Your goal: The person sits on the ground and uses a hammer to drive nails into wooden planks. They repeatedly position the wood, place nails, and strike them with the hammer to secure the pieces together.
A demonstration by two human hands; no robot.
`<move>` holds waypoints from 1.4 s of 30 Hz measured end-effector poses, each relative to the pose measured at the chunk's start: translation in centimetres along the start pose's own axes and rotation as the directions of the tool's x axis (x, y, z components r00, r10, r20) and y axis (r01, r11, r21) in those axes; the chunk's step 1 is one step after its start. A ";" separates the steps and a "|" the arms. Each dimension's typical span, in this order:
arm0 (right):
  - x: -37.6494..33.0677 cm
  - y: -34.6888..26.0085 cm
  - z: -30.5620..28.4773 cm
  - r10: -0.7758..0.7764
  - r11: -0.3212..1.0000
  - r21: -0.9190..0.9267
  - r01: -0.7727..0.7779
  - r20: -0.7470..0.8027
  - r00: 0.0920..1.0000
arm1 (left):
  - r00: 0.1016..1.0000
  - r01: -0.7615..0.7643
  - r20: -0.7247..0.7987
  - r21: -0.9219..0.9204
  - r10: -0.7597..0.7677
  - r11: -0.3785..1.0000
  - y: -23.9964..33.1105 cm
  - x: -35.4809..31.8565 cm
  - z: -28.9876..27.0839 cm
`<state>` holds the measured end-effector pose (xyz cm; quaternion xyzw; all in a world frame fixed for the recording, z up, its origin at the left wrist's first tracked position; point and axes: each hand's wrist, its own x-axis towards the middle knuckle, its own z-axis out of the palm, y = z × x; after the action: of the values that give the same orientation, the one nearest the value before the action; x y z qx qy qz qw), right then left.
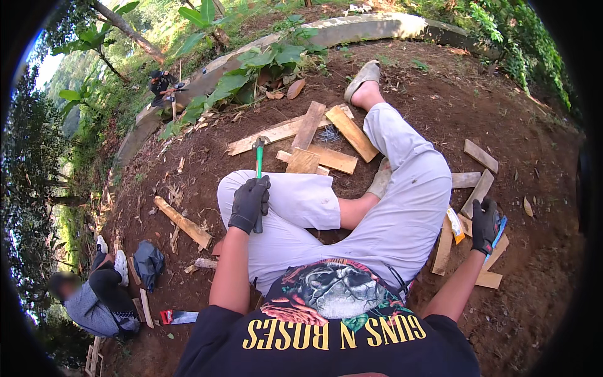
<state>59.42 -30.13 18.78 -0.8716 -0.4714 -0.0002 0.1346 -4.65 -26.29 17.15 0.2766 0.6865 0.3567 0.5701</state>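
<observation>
Far left: a crouching person (94, 295) in grey is being seen at the lower edge of the bare earth (540, 188); a hand saw (178, 317) with a red handle is lying on the soil just beside that person; a dark bag (148, 262) is lying near it
Left plank: a loose wooden plank (183, 222) is lying aslant on the soil, left of the bent knee
Left hand: the left hand (250, 203), gloved in black, is being held over the left knee; its grip is being kept closed around the handle of a hammer (258, 176)
Hammer: it is being held upright, green handle rising from the fist, metal head on top, in front of the wood pile
Middle: several short boards (314, 141) are lying crossed over one another on the soil between the legs; a bunch of nails (328, 133) is lying among them
Right hand: the right hand (484, 223), also gloved in black, is being rested on the boards at the right; a blue tool (499, 231) is lying under its fingers; whether the grip is closed on it cannot be told
Right side: an orange and white tube (455, 224) is lying on those offcuts (477, 188), just beside the right thigh
</observation>
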 end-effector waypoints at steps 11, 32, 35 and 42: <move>-6.2 -30.7 4.0 -0.716 0.436 0.758 -0.485 0.619 0.324 | 0.803 -0.545 0.352 0.109 0.481 0.831 4.9 3.7 19.4; 5.5 -36.0 23.9 -0.359 0.933 0.173 0.316 0.531 0.768 | 0.755 -0.629 0.527 0.750 0.391 0.204 2.2 29.2 17.9; 5.3 -35.2 25.2 -0.428 0.897 0.159 0.413 0.551 0.717 | 0.726 -0.636 0.480 0.741 0.492 0.215 0.8 29.6 18.9; 4.9 -34.9 25.8 -0.445 0.888 0.181 0.423 0.566 0.694 | 0.638 -0.719 0.537 0.671 0.552 0.179 0.8 29.5 18.6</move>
<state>30.20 -1.94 2.68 -0.6883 -0.6814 0.2489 -0.0075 7.74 0.65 -1.31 0.8051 0.5333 0.1516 0.2107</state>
